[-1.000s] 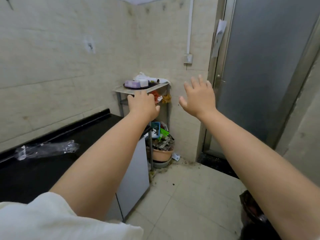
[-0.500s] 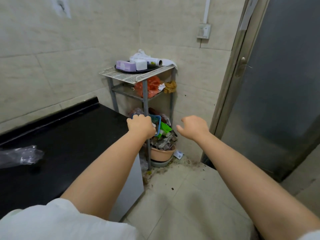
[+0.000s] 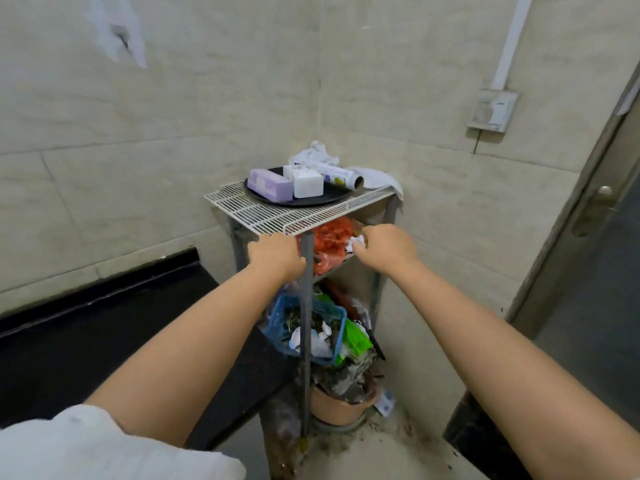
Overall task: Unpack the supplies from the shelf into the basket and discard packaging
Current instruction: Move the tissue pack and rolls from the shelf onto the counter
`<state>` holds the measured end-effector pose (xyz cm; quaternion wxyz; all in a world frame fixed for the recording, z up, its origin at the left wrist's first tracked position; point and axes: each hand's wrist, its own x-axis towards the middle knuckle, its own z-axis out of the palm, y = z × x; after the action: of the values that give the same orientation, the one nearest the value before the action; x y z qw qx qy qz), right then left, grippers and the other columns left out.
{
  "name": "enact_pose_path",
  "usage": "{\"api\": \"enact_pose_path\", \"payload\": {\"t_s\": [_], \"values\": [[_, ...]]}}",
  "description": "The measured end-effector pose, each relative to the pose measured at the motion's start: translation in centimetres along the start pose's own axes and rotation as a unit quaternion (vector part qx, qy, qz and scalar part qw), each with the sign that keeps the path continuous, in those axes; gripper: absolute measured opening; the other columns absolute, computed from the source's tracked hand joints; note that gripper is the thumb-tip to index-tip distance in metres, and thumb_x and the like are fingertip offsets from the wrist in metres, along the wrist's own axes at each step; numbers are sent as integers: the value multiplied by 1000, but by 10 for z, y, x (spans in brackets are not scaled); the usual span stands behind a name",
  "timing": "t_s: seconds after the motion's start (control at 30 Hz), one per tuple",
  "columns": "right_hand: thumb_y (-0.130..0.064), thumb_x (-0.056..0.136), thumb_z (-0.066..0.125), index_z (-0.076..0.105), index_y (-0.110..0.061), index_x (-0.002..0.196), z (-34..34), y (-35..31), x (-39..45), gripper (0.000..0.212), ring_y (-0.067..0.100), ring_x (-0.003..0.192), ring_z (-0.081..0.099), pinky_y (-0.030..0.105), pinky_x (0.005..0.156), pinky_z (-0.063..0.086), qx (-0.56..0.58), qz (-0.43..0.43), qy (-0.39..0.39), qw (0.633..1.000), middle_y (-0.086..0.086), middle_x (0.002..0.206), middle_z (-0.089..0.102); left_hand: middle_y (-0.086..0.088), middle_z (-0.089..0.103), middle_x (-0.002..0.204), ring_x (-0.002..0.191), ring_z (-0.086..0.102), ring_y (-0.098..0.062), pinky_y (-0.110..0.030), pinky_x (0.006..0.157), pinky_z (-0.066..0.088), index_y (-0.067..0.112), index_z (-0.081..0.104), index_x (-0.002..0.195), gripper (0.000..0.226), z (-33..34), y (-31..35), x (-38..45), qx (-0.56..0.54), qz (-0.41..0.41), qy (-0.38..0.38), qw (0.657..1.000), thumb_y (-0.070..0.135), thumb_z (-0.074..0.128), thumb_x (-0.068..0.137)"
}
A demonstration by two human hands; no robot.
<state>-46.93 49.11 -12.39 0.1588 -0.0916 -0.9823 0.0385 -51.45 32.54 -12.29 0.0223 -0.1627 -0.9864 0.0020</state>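
A metal rack stands in the corner with a white wire top shelf (image 3: 263,216). On it, a dark round tray (image 3: 322,201) carries a purple pack (image 3: 270,184), a white pack (image 3: 307,182) and a roll (image 3: 341,176). A red plastic bag (image 3: 330,235) lies on the middle shelf. My left hand (image 3: 275,254) reaches in at that level, left of the front post, fingers curled and hidden. My right hand (image 3: 384,249) is right of the post, its fingertips closed on a crumpled white wad (image 3: 356,242). A blue basket (image 3: 334,311) holding scraps sits lower down.
A black counter (image 3: 104,341) runs along the left wall up to the rack. Under the rack a terracotta pot (image 3: 341,408) is full of debris, and dirt is scattered on the tiled floor. A grey door (image 3: 606,271) stands to the right.
I have come closer to the rack. Both hands rose from the lower-shelf level to the middle shelf, and my right hand has closed on the white wad.
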Motion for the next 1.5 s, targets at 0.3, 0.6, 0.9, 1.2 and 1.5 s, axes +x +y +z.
{"api": "enact_pose_path", "payload": {"t_s": [0.3, 0.6, 0.9, 1.2, 1.5], "values": [[-28, 88, 44, 62, -5, 87, 17, 47, 209, 29, 32, 85, 58, 28, 56, 34, 43, 5, 24, 999, 18, 92, 66, -11, 61, 117, 107, 58, -29, -37, 85, 47, 10, 54, 116, 38, -14, 0, 201, -55, -46, 14, 997, 39, 48, 92], [-34, 84, 53, 55, -14, 120, 73, 82, 378, 42, 28, 110, 55, 31, 73, 41, 91, -50, -82, 991, 8, 125, 61, -13, 56, 122, 112, 53, -30, -40, 86, 48, 7, 51, 119, 40, -4, 13, 334, -72, -79, 53, 993, 38, 43, 94], [-47, 74, 68, 36, -6, 134, 129, 86, 475, 80, 23, 112, 54, 27, 81, 42, 50, -98, -290, 951, 9, 133, 52, -9, 53, 131, 119, 52, -27, -33, 86, 42, 13, 41, 134, 67, 5, 48, 425, -123, -218, -17, 968, 56, 51, 84], [-54, 63, 67, 47, -12, 119, 153, 102, 486, 73, 24, 106, 53, 35, 82, 46, 98, -65, -249, 961, 6, 113, 55, -18, 30, 142, 129, 36, -35, -42, 99, 42, 21, 10, 148, 102, 14, 62, 467, -143, -319, -78, 934, 56, 66, 70], [-41, 65, 72, 44, -15, 75, 144, 108, 482, 40, 10, 54, 44, 25, 44, 31, 183, -69, -240, 951, -4, 63, 45, -19, 42, 138, 127, 39, -35, -39, 98, 41, 13, 26, 142, 87, 6, 56, 472, -180, -343, -31, 921, 42, 67, 71]]}}
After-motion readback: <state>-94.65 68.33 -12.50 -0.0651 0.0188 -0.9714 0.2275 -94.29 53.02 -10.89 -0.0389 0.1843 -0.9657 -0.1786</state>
